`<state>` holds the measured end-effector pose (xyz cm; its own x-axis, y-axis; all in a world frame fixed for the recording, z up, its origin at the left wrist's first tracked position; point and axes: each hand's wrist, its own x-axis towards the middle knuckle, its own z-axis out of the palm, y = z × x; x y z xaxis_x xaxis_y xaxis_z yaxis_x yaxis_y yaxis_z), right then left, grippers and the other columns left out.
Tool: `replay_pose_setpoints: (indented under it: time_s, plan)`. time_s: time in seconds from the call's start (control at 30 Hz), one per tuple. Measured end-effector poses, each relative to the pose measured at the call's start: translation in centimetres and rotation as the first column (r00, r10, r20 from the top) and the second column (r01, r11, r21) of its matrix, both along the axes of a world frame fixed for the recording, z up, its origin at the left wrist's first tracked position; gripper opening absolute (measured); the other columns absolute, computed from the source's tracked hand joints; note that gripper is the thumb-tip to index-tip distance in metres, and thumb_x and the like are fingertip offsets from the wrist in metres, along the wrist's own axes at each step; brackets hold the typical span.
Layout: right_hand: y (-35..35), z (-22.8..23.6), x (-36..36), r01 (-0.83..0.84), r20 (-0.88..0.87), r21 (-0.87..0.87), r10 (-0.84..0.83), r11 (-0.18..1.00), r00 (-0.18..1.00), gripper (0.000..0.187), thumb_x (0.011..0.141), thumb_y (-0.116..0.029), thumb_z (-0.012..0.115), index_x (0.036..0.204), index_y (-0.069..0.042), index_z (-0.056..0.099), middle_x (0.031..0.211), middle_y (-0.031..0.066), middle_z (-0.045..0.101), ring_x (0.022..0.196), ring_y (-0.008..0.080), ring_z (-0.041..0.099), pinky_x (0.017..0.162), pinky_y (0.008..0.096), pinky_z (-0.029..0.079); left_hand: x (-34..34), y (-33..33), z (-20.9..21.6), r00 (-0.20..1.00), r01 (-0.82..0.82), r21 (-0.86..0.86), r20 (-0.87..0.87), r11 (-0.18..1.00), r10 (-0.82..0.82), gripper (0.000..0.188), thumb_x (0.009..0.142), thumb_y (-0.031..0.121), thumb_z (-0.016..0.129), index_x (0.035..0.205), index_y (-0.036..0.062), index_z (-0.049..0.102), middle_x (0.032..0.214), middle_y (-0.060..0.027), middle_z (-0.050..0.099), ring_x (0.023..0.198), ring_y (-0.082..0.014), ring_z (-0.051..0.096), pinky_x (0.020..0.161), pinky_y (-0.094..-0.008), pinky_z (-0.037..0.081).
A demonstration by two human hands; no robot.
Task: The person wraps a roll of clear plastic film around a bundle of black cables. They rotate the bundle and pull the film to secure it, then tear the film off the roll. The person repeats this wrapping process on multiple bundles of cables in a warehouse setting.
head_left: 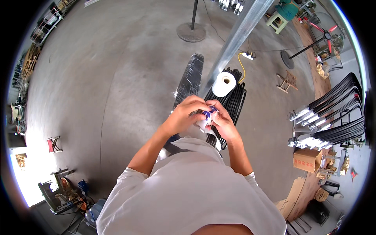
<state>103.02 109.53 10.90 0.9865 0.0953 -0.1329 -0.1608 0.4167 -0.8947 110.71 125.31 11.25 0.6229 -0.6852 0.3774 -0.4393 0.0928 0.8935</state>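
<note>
In front of my chest both hands meet at a white strip [204, 124] with round blue-and-white stickers [206, 115]. The fingers of my left hand [185, 114] are bent and pinched at the strip's near side. My right hand [224, 122] grips the strip between thumb and fingers, and a white tail of it hangs below. Just beyond my hands a white roll [224, 85] with a brown core stands on a pile of black tubes [237, 100]. Left of the pile lies a long black bundle [190, 74] wrapped in clear film.
A slanting metal post [239, 37] rises beside the roll. Near it lie a white power strip [247, 56] and a yellow cord [241, 65]. At the right are racked bent black tubes [340, 102], a cardboard box [306, 159], a small wooden stool [288, 81] and a standing fan [327, 36].
</note>
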Motion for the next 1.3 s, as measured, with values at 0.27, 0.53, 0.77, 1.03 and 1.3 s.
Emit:
replay_pose_setpoints:
  time_s: [0.27, 0.53, 0.77, 1.03, 1.3]
  plan:
    - [0.5, 0.0, 0.3, -0.032, 0.082, -0.202, 0.049, 0.979, 0.995, 0.037, 0.086, -0.036, 0.052, 0.105, -0.006, 0.041, 0.076, 0.0017, 0.048, 0.061, 0.0068, 0.047, 0.052, 0.0190, 0.039, 0.7, 0.6, -0.5, 0.988, -0.049, -0.018, 0.143, 0.999, 0.051, 0.030, 0.061, -0.004, 0.068, 0.089, 0.0066, 0.061, 0.090, -0.0044, 0.056, 0.085, -0.0214, 0.051, 0.073, -0.0313, 0.043]
    - [0.6, 0.1, 0.1, -0.069, 0.004, -0.194, 0.071, 0.979, 0.997, 0.034, 0.085, -0.031, 0.057, 0.101, -0.005, 0.044, 0.075, 0.0005, 0.047, 0.059, 0.0055, 0.044, 0.049, 0.0183, 0.036, 0.5, 0.6, -1.4, 0.995, -0.039, -0.030, 0.094, 0.999, 0.042, 0.026, 0.062, -0.002, 0.069, 0.085, 0.0074, 0.059, 0.085, -0.0040, 0.056, 0.081, -0.0208, 0.052, 0.071, -0.0308, 0.043]
    - [0.9, -0.7, -0.5, 0.006, -0.140, -0.185, -0.033, 0.983, 0.990, 0.033, 0.083, -0.034, 0.058, 0.096, -0.005, 0.049, 0.073, -0.0003, 0.050, 0.056, 0.0053, 0.046, 0.046, 0.0177, 0.036, -0.1, 0.9, -2.3, 0.991, -0.134, -0.026, 0.014, 0.991, 0.135, 0.017, 0.064, -0.003, 0.069, 0.075, 0.0056, 0.060, 0.080, -0.0033, 0.053, 0.078, -0.0162, 0.051, 0.070, -0.0264, 0.041]
    - [1.0, -3.3, -1.3, 0.143, -0.321, -0.198, -0.202, 0.970, 0.925, 0.038, 0.079, -0.042, 0.060, 0.093, -0.008, 0.052, 0.067, -0.0006, 0.054, 0.052, 0.0060, 0.049, 0.045, 0.0172, 0.038, 8.0, -2.0, -12.5, 0.800, -0.473, 0.284, -0.258, 0.834, 0.542, 0.010, 0.073, 0.010, 0.064, 0.078, 0.0023, 0.063, 0.071, -0.0075, 0.063, 0.066, -0.0156, 0.060, 0.063, -0.0258, 0.046]
    - [1.1, -2.3, -2.1, 0.085, -0.350, -0.195, -0.151, 0.977, 0.925, 0.037, 0.081, -0.039, 0.059, 0.096, -0.006, 0.050, 0.067, 0.0008, 0.053, 0.054, 0.0075, 0.051, 0.047, 0.0187, 0.039, 11.7, -5.6, -14.1, 0.835, -0.500, 0.554, 0.103, 0.666, 0.541, 0.010, 0.069, 0.014, 0.066, 0.070, 0.0049, 0.062, 0.068, -0.0071, 0.064, 0.070, -0.0239, 0.060, 0.066, -0.0351, 0.047]
